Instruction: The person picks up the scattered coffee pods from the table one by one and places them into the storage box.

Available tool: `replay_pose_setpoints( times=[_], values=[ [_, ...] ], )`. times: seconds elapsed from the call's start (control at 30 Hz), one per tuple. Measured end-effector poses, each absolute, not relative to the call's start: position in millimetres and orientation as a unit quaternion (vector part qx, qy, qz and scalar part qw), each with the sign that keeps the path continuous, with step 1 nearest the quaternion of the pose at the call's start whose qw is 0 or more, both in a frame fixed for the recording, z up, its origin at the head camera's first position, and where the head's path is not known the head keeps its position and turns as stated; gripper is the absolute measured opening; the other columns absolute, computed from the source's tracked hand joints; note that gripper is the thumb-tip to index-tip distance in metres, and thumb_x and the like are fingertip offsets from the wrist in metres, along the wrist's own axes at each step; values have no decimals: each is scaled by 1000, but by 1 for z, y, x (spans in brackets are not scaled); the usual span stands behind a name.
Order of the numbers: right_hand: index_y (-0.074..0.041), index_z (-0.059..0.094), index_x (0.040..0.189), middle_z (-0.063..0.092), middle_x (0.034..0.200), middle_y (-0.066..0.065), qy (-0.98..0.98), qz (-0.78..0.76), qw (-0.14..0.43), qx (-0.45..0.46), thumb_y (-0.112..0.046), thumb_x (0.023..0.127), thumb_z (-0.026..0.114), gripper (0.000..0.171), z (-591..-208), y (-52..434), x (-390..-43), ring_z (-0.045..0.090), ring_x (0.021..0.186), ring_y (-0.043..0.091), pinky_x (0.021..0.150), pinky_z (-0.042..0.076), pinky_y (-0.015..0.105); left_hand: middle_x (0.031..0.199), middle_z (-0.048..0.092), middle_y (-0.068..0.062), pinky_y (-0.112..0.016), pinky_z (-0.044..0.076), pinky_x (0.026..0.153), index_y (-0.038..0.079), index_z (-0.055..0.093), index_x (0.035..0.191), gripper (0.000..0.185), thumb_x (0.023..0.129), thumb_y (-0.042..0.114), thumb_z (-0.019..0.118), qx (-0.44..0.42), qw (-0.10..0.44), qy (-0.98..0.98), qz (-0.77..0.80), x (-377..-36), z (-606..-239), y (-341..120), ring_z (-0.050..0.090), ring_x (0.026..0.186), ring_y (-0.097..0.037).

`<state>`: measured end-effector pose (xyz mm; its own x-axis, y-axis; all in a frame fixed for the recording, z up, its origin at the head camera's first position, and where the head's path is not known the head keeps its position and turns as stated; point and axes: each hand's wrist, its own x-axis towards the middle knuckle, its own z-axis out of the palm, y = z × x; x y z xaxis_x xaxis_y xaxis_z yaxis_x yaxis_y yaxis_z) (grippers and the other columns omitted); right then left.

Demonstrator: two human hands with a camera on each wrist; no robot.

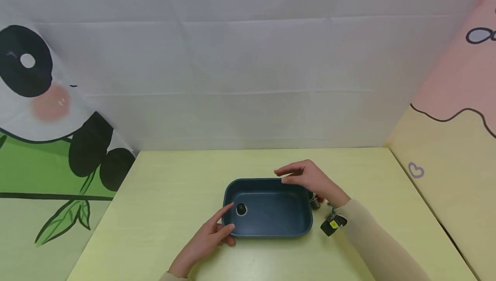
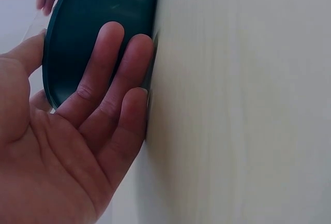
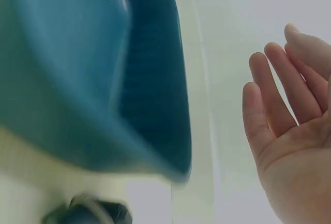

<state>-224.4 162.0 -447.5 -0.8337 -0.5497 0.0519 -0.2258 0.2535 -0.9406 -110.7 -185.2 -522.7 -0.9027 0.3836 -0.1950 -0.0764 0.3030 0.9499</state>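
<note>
Table [image 1: 162, 203] (pale yellow), basin [image 1: 275, 214] atop.

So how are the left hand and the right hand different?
The left hand grips the edge of the blue tub, while the right hand grips nothing. In the head view, the left hand is at the tub's near left corner; the right hand is by its far right corner. Both hands are bare.
</note>
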Motion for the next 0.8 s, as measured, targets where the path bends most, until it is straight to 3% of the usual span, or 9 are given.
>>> replay_pose_setpoints(
  times=[0.13, 0.33, 0.63, 0.8],
  values=[
    [-9, 71, 124, 69, 123, 10, 788, -557, 134, -225, -19, 92, 74, 34, -456, 184, -218, 67, 109, 28, 86, 53, 32, 78, 72, -13, -29, 47, 64, 21, 28, 158, 63, 103, 25, 58, 99, 197, 785, 578, -111, -523, -184, 60, 67, -24],
    [-7, 71, 124, 68, 123, 12, 788, -571, 120, -195, -20, 92, 74, 35, -466, 213, -207, 63, 115, 37, 87, 52, 30, 78, 72, -13, -29, 46, 64, 22, 27, 158, 64, 103, 25, 58, 98, 202, 787, 575, -111, -524, -185, 61, 68, -25],
    [0, 68, 125, 64, 124, 27, 786, -588, 88, -171, -16, 93, 72, 35, -481, 250, -196, 66, 107, 36, 86, 53, 30, 78, 72, -12, -28, 47, 65, 22, 28, 158, 64, 103, 28, 58, 111, 198, 788, 573, -112, -526, -186, 63, 69, -23],
    [-1, 68, 125, 66, 124, 22, 797, -580, 64, -153, -14, 93, 72, 35, -488, 270, -191, 65, 111, 30, 85, 52, 28, 77, 73, -10, -28, 48, 66, 22, 29, 158, 63, 102, 30, 58, 117, 194, 789, 571, -112, -526, -185, 62, 67, -21]
  ],
)
